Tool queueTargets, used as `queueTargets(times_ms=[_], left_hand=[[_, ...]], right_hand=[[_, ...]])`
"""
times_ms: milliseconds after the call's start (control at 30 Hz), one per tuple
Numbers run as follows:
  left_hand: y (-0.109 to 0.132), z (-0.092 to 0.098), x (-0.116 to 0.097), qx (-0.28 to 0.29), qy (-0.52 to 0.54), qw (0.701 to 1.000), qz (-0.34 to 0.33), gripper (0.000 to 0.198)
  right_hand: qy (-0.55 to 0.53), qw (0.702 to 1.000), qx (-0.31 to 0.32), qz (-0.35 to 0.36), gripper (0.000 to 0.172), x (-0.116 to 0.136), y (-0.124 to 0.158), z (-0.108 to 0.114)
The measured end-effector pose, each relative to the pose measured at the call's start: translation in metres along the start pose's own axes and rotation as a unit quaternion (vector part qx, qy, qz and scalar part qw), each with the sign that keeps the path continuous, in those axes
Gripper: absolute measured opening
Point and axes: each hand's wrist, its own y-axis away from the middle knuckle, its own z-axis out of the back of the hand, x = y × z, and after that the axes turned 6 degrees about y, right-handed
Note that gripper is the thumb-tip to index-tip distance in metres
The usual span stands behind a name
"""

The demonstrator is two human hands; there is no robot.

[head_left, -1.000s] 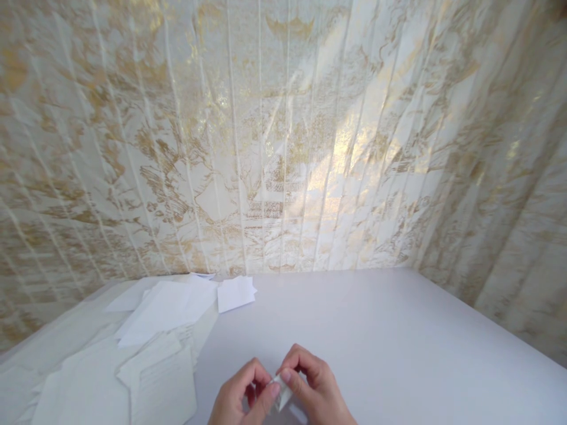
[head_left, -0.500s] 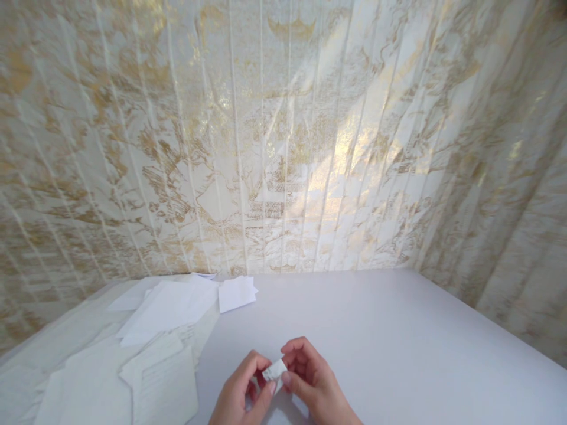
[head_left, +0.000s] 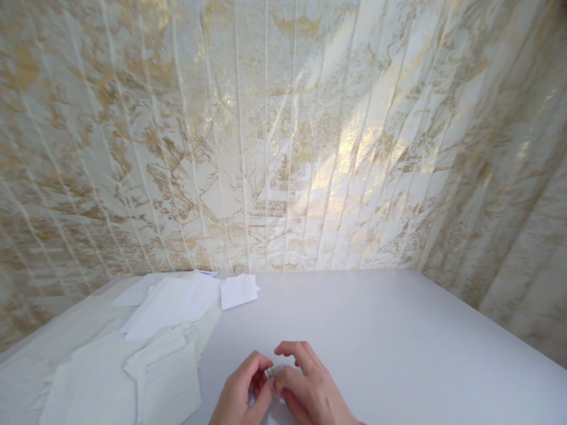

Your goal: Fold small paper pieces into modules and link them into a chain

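Pinching together, the left hand (head_left: 239, 394) and right hand (head_left: 312, 392) clamp one small folded white paper scrap (head_left: 274, 372), mostly hidden, seemingly resting on the plain white tabletop (head_left: 381, 330); one overlapping heap of white paper sheets (head_left: 146, 354) lies to their left.

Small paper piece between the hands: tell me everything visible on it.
The paper piece is white and small; only a sliver shows. It is pinched between the fingertips of the left hand and the right hand, which cover most of it, low over the white table. Its shape, folds and whether it touches the table cannot be told.
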Motion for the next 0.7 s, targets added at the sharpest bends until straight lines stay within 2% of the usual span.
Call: queueTargets(times_ms=[233, 400, 533, 700], left_hand=[[-0.0004, 0.0026, -0.0008, 0.012, -0.019, 1.000, 0.005, 0.017], [-0.0016, 0.0044, -0.0010, 0.043, 0.002, 0.999, 0.001, 0.023], [-0.0015, 0.0041, -0.0013, 0.036, -0.002, 0.999, 0.000, 0.028], [-0.0006, 0.0034, 0.0000, 0.031, -0.026, 0.999, -0.014, 0.025]], right_hand=[[0.019, 1.000, -0.012, -0.002, 0.042, -0.0035, 0.0020, -0.0018], [0.036, 0.999, -0.009, 0.025, 0.037, -0.0049, 0.0020, -0.0039], [0.053, 0.998, 0.011, 0.016, 0.030, -0.0054, 0.0009, -0.0042], [-0.008, 0.999, 0.043, 0.025, 0.019, -0.0060, -0.0004, -0.0006]])
